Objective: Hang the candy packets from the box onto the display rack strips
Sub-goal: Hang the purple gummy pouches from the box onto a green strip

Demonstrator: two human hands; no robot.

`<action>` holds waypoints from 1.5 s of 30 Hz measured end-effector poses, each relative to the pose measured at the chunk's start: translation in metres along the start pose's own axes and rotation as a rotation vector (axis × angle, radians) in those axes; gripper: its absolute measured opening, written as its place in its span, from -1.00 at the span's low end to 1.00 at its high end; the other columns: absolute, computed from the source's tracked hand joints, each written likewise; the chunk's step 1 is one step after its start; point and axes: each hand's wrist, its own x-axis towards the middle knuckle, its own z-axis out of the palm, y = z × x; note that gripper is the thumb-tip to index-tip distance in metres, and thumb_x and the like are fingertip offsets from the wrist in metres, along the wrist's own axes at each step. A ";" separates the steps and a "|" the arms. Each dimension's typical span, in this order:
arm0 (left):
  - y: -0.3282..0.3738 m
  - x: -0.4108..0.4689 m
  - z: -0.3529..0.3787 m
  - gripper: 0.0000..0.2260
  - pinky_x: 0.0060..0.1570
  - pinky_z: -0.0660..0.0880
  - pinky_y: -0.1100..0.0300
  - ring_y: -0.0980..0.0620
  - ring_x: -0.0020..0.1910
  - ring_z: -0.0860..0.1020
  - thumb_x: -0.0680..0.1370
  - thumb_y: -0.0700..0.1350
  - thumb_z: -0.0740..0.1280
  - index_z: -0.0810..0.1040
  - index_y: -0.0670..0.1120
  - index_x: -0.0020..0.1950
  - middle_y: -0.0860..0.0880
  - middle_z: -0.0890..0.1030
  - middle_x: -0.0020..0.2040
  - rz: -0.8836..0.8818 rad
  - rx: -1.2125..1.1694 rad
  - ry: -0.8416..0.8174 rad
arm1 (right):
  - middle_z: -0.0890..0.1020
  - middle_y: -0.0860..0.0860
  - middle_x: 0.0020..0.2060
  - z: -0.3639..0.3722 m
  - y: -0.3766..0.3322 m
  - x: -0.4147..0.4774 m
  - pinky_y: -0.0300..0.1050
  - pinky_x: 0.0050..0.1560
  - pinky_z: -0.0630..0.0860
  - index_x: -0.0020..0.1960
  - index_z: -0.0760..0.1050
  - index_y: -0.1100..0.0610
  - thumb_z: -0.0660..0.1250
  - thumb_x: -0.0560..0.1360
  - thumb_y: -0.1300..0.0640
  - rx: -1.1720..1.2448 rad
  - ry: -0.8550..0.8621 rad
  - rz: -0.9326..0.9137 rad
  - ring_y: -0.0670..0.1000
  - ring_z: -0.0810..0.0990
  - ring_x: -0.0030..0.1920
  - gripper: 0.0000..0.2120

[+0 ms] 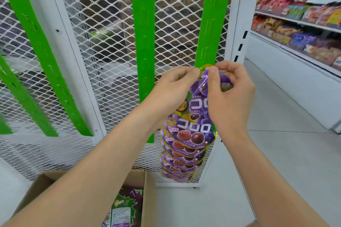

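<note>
Against the right green slotted plastic strip (210,29), hanging step: left hand (173,88) and right hand (230,96) fingers clamped on the top of a purple foil grape-candy packet (198,97). Calls next for hooking its hole onto a tab.

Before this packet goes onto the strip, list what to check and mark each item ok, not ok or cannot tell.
1. Hold: left grip and right grip both pinch the top of the packet: ok.
2. Position: packet top held in front of the strip: ok.
3. Packet hole over a hook: cannot tell, no hook shows there.
4. Room: the strip is bare above the grips: ok.
5. Hung packets below lie in one overlapping column: ok.
6. Supply: box holds spare packets: ok.
</note>
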 end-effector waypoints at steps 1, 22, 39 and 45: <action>-0.001 0.000 0.000 -0.85 0.29 0.55 0.14 0.02 0.12 0.69 0.70 0.01 0.33 0.68 0.01 0.08 -0.03 0.75 0.08 -0.018 -0.033 -0.009 | 0.69 -0.09 -0.24 0.000 -0.002 0.000 -0.05 -0.25 0.57 0.06 0.60 0.01 0.42 0.59 0.01 0.003 0.004 0.003 -0.08 0.60 -0.37 -0.90; -0.013 -0.003 -0.013 -0.89 -0.22 0.51 0.40 0.25 -0.28 0.62 0.67 -0.14 0.39 0.72 -0.12 0.09 0.10 0.72 -0.21 0.034 -0.084 0.037 | 0.67 -0.17 -0.24 0.003 0.011 -0.027 0.07 -0.11 0.60 -0.04 0.51 0.04 0.45 0.57 0.01 -0.091 -0.006 -0.032 -0.12 0.66 -0.25 -0.85; -0.195 -0.140 -0.159 -0.78 0.02 0.57 0.06 -0.06 0.00 0.66 0.58 -0.16 0.29 0.67 -0.05 0.16 -0.02 0.71 0.04 -0.275 1.058 -0.437 | 0.67 -0.03 -0.20 0.061 0.049 -0.195 -0.01 0.02 0.60 0.03 0.64 0.01 0.29 0.43 0.14 -0.412 -1.288 -0.172 0.06 0.64 -0.11 -0.77; -0.292 -0.204 -0.189 -0.86 0.26 0.54 -0.26 -0.29 0.30 0.53 0.63 0.03 0.29 0.51 0.10 0.18 -0.17 0.51 0.37 -0.761 1.188 -0.648 | 0.68 0.12 -0.10 0.080 0.094 -0.260 0.09 0.00 0.66 -0.05 0.64 0.10 0.27 0.51 0.20 -0.728 -1.634 -0.161 0.20 0.67 -0.03 -0.83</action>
